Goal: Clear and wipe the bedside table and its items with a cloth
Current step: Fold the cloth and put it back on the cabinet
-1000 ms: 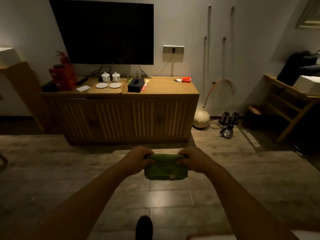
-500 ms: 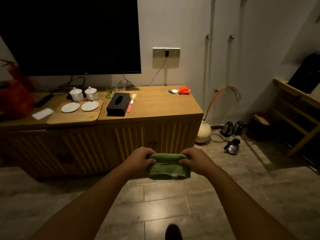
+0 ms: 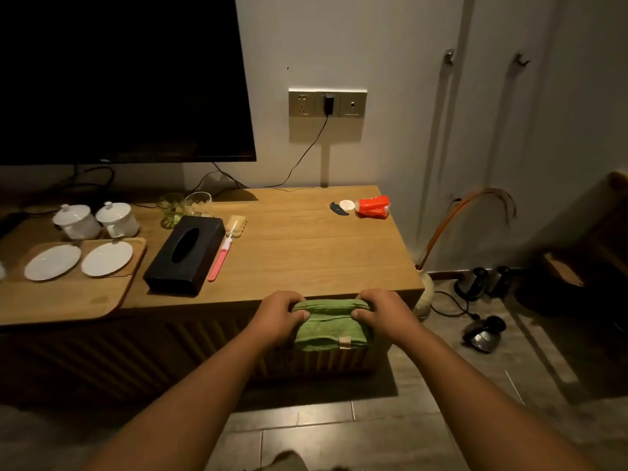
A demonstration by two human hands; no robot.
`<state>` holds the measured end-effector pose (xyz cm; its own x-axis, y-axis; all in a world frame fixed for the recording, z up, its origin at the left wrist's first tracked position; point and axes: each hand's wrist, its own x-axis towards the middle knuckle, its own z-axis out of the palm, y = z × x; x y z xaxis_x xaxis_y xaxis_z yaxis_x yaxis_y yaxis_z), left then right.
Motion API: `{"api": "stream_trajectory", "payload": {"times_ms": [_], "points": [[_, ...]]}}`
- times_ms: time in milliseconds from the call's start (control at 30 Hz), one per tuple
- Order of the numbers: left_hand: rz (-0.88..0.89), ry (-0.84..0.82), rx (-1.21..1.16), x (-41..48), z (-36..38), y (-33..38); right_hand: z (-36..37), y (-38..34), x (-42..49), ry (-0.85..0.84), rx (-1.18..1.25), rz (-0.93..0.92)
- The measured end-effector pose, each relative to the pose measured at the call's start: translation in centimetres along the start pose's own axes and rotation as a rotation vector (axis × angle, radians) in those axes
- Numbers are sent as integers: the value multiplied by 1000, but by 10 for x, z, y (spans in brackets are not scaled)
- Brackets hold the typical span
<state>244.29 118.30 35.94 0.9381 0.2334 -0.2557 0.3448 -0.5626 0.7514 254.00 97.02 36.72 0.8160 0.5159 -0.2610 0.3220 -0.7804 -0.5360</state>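
Observation:
I hold a folded green cloth (image 3: 329, 326) in front of me, just before the front edge of the wooden table (image 3: 306, 253). My left hand (image 3: 277, 314) grips its left end and my right hand (image 3: 385, 312) grips its right end. On the table lie a black tissue box (image 3: 185, 254), a pink-handled brush (image 3: 224, 251), an orange packet (image 3: 372, 206) with a small white disc (image 3: 347, 204) and a dark object beside it, and two glasses (image 3: 185, 207).
A wooden tray (image 3: 68, 294) at the left carries two white saucers (image 3: 80, 258); two lidded white cups (image 3: 97, 219) stand behind. A dark TV (image 3: 119, 79) hangs above. Kettles (image 3: 482, 334) and a cable lie on the floor at right, beside a round vase (image 3: 426, 294).
I have walked up to the table, which now fills the view. Both hands keep the same grip on the cloth, now at the table's front edge.

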Motion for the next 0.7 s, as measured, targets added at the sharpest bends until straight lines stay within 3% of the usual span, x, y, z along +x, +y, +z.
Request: {"api": "stream_trajectory", "payload": {"times_ms": [300, 467, 700], "points": [[-121, 62, -20, 168, -2, -28, 4, 33, 175, -12, 30, 147], [-185, -18, -39, 255, 2, -46, 16, 48, 248, -15, 23, 290], [-188, -96, 83, 310, 12, -64, 28, 68, 299, -84, -42, 359]]}}
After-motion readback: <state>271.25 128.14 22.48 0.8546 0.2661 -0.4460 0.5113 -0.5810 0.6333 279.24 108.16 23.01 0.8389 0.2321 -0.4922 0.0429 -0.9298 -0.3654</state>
